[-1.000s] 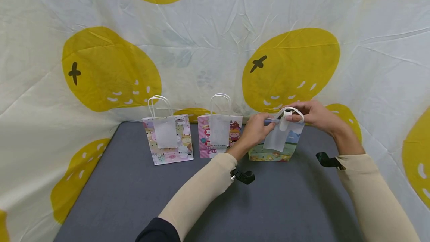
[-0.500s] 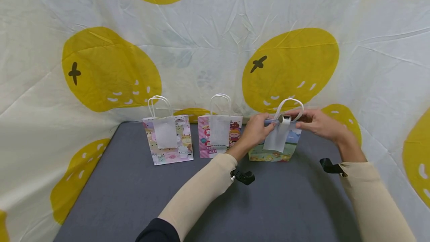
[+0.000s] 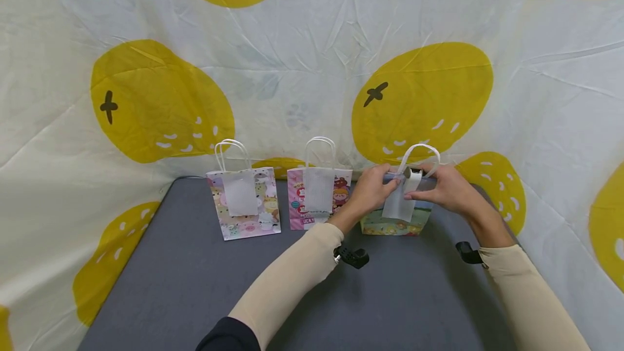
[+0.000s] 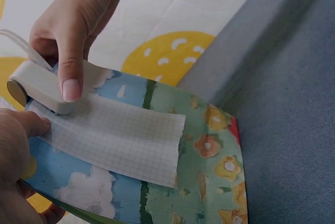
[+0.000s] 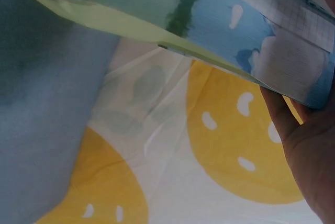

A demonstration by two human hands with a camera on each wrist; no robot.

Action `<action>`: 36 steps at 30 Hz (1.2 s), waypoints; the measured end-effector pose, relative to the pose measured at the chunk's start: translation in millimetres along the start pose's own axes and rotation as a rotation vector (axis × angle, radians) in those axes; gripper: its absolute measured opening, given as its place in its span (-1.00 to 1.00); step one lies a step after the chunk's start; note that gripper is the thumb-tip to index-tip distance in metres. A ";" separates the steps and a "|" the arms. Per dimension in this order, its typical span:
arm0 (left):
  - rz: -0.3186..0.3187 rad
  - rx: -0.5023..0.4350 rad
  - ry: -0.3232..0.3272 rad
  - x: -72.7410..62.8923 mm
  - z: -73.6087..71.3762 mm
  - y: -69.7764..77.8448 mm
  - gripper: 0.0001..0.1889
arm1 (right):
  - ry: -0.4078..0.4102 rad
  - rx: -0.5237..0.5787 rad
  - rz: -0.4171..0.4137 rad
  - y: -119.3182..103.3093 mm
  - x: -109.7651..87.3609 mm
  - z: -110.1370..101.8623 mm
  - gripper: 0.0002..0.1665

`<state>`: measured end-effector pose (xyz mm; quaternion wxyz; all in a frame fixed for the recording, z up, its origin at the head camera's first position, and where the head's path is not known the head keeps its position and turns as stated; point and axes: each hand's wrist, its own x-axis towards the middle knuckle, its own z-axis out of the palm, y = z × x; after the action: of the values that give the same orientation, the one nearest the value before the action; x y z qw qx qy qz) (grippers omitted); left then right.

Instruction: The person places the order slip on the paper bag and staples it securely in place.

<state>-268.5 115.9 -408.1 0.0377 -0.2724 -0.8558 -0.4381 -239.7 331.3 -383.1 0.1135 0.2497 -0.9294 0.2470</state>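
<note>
A small paper gift bag (image 3: 397,227) with painted sky and flowers stands at the right of the table. A slip of grid paper (image 4: 136,137) lies flat against its front. Pinching the bag's upper left edge, my left hand (image 3: 372,188) has its thumb on the slip's top corner. A white mini stapler (image 4: 44,85) straddles the top edge, under the white handle. My right hand (image 3: 453,191) grips it across the bag, thumb on the front at its lower end. Its other fingers (image 5: 280,111) reach behind the bag.
To the left stand two more gift bags, a pink one (image 3: 296,199) in the middle and an animal-print one (image 3: 265,199), each with a white slip on its front. Behind the grey table (image 3: 195,286) hangs a fruit-patterned cloth (image 3: 302,85).
My right hand lets the stapler's front end show, then moves left and takes hold with its thumb lower on the front. The handle stands higher than before. My left hand stays put.
</note>
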 end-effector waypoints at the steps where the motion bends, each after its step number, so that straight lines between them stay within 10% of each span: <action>1: 0.000 0.000 0.000 0.5 0.2 -0.3 -0.88 | 0.004 -0.001 0.003 -0.2 -0.1 0.3 -0.35; 36: -0.009 -0.006 -0.028 0.7 -1.5 -2.3 -0.84 | 0.053 0.041 0.176 -9.8 -3.5 11.0 -0.42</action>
<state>-270.5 114.0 -408.6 0.0229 -0.2746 -0.8563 -0.4369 -232.6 319.7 -389.8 0.1107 0.1629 -0.9392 0.2814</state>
